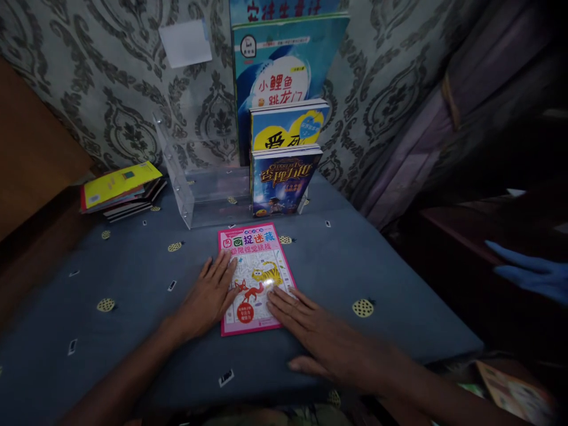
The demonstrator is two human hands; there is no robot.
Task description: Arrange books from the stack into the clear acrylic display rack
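A pink picture book (255, 290) with a cartoon tiger and fox on its cover lies flat and closed on the cloth-covered table (177, 367). My left hand (210, 296) rests over the book's left edge, its fingers stretched out on the cover. From the lower right, my right hand (310, 334) lays its extended fingers on the cover's right side, thumb apart. Neither hand grips anything. Just behind the book, a clear acrylic rack (177, 177) holds upright books, with a dark blue book (284, 183) in front.
Behind the blue book stand a yellow-and-blue book (290, 124) and a larger teal book (290, 65). A stack of books (122, 186), yellow on top, lies at the table's back left. Patterned wallpaper (124, 106) backs the table; a purple curtain (417, 130) hangs at right.
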